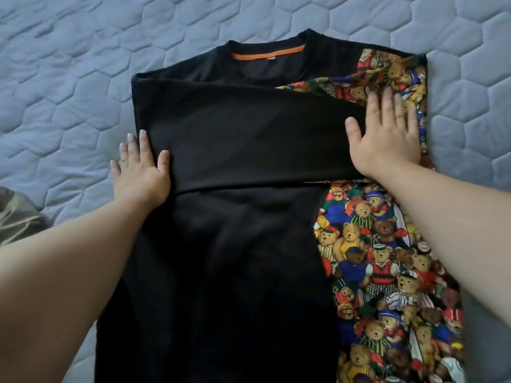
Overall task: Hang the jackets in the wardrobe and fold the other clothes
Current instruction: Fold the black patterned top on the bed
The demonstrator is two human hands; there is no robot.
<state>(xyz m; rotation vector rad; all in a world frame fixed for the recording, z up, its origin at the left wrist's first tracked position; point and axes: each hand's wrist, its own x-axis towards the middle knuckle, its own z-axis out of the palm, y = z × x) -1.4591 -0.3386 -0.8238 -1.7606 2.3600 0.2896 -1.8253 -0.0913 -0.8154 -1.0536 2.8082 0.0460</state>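
Blue hex-quilted bedcover w/ black top spread flat; left hand & right hand splayed open, pressing sleeve.

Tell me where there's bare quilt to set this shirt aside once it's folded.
Bare quilt runs wide left of the black shirt, above the left hand, and along the top beyond the collar. A narrower strip lies right of the bear-print panel. Crowded: the olive garment at lower left; the right hand presses the sleeve.
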